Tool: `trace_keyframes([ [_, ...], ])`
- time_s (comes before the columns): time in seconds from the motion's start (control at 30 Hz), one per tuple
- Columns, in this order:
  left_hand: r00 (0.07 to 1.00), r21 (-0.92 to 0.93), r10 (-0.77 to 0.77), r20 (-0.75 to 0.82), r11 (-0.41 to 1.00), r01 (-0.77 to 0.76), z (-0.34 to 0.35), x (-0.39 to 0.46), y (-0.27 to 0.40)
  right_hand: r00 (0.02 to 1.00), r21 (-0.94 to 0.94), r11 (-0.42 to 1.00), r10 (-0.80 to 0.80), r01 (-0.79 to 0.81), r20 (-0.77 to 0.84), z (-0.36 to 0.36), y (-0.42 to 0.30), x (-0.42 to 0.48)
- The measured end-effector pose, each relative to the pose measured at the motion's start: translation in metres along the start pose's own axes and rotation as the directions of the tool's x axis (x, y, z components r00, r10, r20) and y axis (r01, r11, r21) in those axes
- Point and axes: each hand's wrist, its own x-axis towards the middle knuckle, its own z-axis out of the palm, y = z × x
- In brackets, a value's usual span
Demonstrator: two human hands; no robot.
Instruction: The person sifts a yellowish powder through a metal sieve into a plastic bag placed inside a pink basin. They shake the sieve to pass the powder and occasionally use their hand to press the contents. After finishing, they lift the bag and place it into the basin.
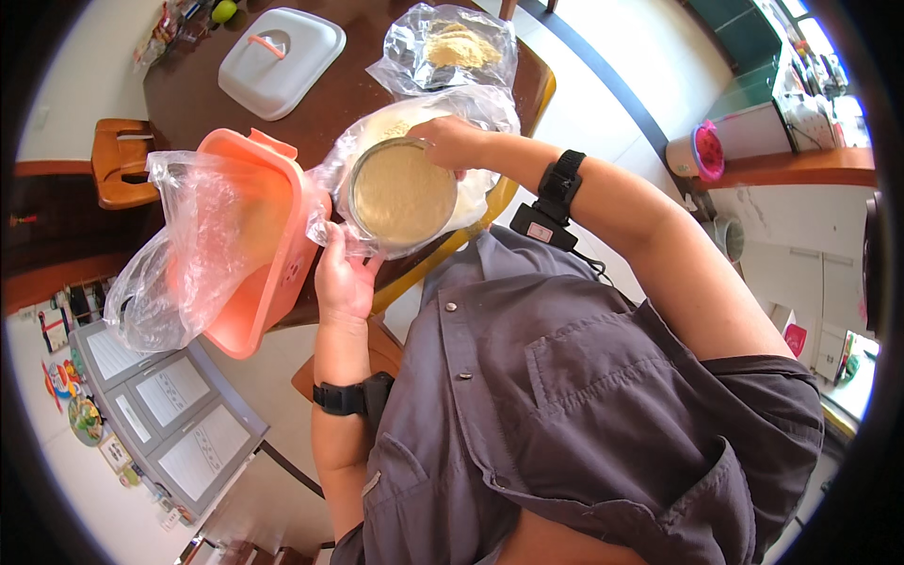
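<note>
A round metal-rimmed sieve (404, 192) with a fine mesh is tilted over a clear plastic bag (487, 106) lying open on the table. My right hand (452, 145) grips the sieve's rim at its upper right. Pale powder (470, 201) shows in the bag around and under the sieve, partly hidden by it. My left hand (346, 279) pinches the near left edge of this bag, just below the sieve, thumb upward. Close to the left hand stands a pink plastic bin (279, 304), with another clear plastic bag (191, 233) lining it and hanging over its far side.
On the dark wooden table (360, 42) lie a grey lid (304, 56) with a pink handle and another clear bag with yellowish powder (459, 48). A wooden chair (116, 180) stands at the left. The table's yellowish edge (402, 282) runs close before my body.
</note>
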Motion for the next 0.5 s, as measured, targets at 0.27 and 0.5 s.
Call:
trace_keyframes([
  [0.27, 0.996, 0.01, -0.018, 0.083, 1.0, 0.017, -0.002, 0.001, 0.001, 0.997, 0.039, 0.996, 0.074, -0.074, 0.005, -0.004, 0.001, 0.004],
  [0.5, 0.997, 0.072, 0.003, 0.075, 0.997, -0.009, 0.001, -0.007, 0.002, 0.997, -0.002, 0.997, 0.081, -0.081, 0.011, -0.006, 0.004, 0.005],
])
